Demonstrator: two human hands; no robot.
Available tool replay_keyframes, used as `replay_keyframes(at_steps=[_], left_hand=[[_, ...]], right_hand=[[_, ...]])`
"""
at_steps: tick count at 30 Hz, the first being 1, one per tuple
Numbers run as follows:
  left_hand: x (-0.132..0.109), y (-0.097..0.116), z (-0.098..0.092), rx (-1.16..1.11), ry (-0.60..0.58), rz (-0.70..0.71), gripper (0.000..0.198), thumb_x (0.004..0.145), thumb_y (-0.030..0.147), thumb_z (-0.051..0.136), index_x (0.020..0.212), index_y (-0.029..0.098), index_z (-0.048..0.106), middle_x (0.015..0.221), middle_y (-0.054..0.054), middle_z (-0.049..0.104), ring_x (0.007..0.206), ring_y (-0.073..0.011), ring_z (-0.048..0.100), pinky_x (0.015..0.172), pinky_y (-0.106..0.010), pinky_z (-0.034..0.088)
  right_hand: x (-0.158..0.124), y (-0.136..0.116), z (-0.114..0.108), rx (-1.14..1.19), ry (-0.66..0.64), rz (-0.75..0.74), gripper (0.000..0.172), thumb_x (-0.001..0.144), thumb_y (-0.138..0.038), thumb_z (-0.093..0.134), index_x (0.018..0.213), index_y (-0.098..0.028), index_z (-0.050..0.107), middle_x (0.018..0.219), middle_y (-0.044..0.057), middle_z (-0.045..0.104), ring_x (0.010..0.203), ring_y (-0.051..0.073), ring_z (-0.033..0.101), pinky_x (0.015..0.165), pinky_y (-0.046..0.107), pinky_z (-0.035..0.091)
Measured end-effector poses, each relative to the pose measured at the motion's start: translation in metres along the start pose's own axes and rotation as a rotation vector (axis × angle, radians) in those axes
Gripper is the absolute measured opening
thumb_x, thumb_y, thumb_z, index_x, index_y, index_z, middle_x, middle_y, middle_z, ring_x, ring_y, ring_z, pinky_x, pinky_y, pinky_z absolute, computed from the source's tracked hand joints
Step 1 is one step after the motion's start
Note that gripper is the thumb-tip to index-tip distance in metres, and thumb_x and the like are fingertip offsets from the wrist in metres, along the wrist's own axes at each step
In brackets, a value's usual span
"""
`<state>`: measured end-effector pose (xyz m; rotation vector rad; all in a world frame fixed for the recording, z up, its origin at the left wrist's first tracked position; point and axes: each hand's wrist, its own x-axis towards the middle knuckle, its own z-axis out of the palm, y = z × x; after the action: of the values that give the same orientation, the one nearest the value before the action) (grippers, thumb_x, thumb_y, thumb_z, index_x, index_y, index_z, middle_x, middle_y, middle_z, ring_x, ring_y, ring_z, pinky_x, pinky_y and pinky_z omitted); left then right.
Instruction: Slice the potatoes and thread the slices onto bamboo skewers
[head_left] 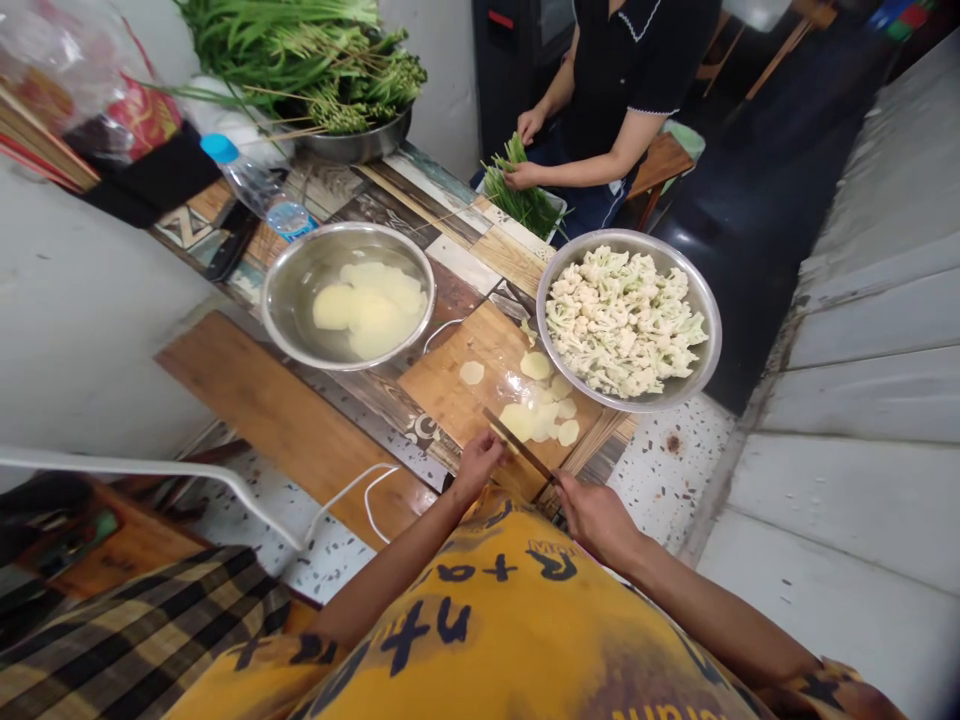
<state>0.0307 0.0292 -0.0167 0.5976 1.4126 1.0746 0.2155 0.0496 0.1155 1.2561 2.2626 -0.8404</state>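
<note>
The knife (520,447) lies slantwise across the near end of the cutting board (442,385), its handle gripped in the closed fingers of the right hand (596,515) and its blade running up to the left hand (478,460). The fingers of that hand are curled right against the blade's far end. Whether they pinch a piece of potato I cannot tell, since the knuckles hide it. That closeness looks like the main danger: if the blade slid sideways on a wet cut face, it would meet those fingertips first. Just beyond the fingers sits a loose heap of potato slices (541,415), thin and probably slippery, so a sweep of the blade could push some off the board's near edge, which lies close to the rim of the tabletop (390,200). Beside the right fingers, the bowl of cauliflower (709,350) appears to overhang the tabletop's side, and a bump from the right arm might tip it. Farther out from the left fingers stands a bowl of water (281,300) holding more slices, and a white cable (352,495) that a wrist could snag.
</note>
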Motion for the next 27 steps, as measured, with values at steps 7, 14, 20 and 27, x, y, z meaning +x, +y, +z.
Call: replay_keyframes(at_steps=[7,14,20,27], left_hand=[[0.001,-0.002,0.0,-0.001,-0.007,-0.013,0.008,0.07,0.019,0.049,0.063,0.018,0.047,0.049,0.006,0.05,0.05,-0.0096,0.045,0.055,-0.022,0.035],[0.0,0.007,0.002,0.033,-0.009,-0.019,0.012,0.071,0.022,0.05,0.061,0.018,0.046,0.049,0.006,0.049,0.05,-0.009,0.045,0.056,-0.021,0.034],[0.002,0.006,0.003,0.041,0.005,-0.049,0.007,0.068,0.018,0.046,0.061,0.018,0.046,0.047,0.006,0.048,0.048,-0.0084,0.043,0.053,-0.02,0.034],[0.002,0.006,0.003,0.078,0.018,-0.058,0.014,0.069,0.021,0.045,0.056,0.017,0.047,0.048,0.005,0.048,0.05,-0.0083,0.045,0.056,-0.021,0.036]], right_hand=[[0.0,0.002,0.005,-0.006,0.004,0.01,0.033,0.093,-0.028,0.024,0.119,-0.019,0.042,0.081,0.007,0.068,0.068,0.017,0.062,0.057,0.024,0.033],[0.001,0.001,0.004,-0.046,-0.024,0.022,0.029,0.092,-0.026,0.027,0.115,-0.018,0.043,0.077,0.006,0.067,0.063,0.016,0.06,0.055,0.024,0.029],[0.007,-0.005,-0.001,-0.067,-0.018,0.005,0.022,0.091,-0.024,0.032,0.108,-0.017,0.044,0.075,0.006,0.067,0.064,0.016,0.06,0.055,0.024,0.029],[0.022,-0.015,-0.011,-0.061,-0.011,-0.032,0.023,0.09,-0.022,0.031,0.107,-0.015,0.046,0.078,0.008,0.067,0.067,0.019,0.062,0.056,0.025,0.032]])
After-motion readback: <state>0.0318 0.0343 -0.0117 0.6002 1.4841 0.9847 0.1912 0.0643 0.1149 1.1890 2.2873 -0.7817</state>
